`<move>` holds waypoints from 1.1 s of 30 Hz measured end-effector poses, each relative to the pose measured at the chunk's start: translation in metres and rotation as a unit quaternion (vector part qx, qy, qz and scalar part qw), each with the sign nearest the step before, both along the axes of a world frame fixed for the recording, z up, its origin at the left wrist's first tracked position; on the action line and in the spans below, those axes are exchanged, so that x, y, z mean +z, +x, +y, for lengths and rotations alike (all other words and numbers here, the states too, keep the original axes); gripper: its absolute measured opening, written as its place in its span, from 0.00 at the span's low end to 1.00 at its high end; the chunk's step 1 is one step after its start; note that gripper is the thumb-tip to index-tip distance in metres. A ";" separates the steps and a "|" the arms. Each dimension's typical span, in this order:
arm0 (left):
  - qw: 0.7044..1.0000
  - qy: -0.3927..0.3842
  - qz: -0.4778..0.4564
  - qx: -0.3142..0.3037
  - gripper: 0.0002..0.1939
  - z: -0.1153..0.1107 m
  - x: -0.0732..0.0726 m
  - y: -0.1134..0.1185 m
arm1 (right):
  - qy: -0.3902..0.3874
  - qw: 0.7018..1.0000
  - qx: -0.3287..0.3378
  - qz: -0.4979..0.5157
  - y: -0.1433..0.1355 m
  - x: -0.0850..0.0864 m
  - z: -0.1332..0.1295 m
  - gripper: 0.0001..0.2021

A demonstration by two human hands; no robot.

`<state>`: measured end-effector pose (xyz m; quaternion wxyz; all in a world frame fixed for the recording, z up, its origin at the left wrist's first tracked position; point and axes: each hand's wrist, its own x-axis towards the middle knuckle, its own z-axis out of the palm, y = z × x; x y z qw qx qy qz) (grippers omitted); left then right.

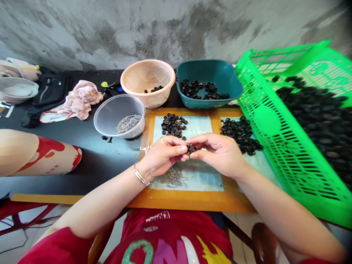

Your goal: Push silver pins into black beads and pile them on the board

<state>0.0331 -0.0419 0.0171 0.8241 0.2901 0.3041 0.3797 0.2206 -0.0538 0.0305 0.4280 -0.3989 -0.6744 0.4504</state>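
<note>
Above the pale sheet (203,179), my left hand (165,154) and my right hand (220,152) meet fingertip to fingertip. Both pinch a small dark round part (191,149), mostly covered by the fingers; its exact kind is unclear. Just beyond my left hand lies a heap of small black round parts with centre holes (173,125). Thin metal pins (172,176) are piled beneath my left wrist, partly hidden by it. Past my right hand sits another heap of black ring-like parts (239,134).
A clear bowl (100,123) contains more metal pins. Behind stand a peach basket (128,79) and a teal basin (209,102), both with black parts. A tall green crate (264,121) of black parts borders the right. Leftward are a paper cup (60,154) and a pink cloth (82,97).
</note>
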 end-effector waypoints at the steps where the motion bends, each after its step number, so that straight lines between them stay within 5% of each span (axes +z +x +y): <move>1: 1.000 0.000 -0.001 0.003 0.12 0.000 0.000 0.000 | -0.007 1.000 0.003 0.009 0.000 0.000 0.000 0.14; 6: 1.000 -0.001 0.015 0.015 0.13 0.002 -0.001 -0.001 | -0.016 1.000 0.020 -0.015 -0.001 0.002 -0.001 0.17; 17: 0.999 -0.033 -0.023 -0.033 0.15 0.002 -0.002 -0.004 | 0.154 0.983 0.051 -0.084 0.002 -0.002 0.002 0.15; 29: 0.999 -0.021 -0.017 -0.023 0.13 0.001 -0.005 -0.002 | 0.031 0.998 0.027 -0.043 -0.004 0.000 -0.003 0.16; 33: 0.999 -0.012 0.005 -0.033 0.13 0.002 -0.004 -0.005 | 0.044 0.997 0.032 -0.054 -0.003 0.001 -0.003 0.15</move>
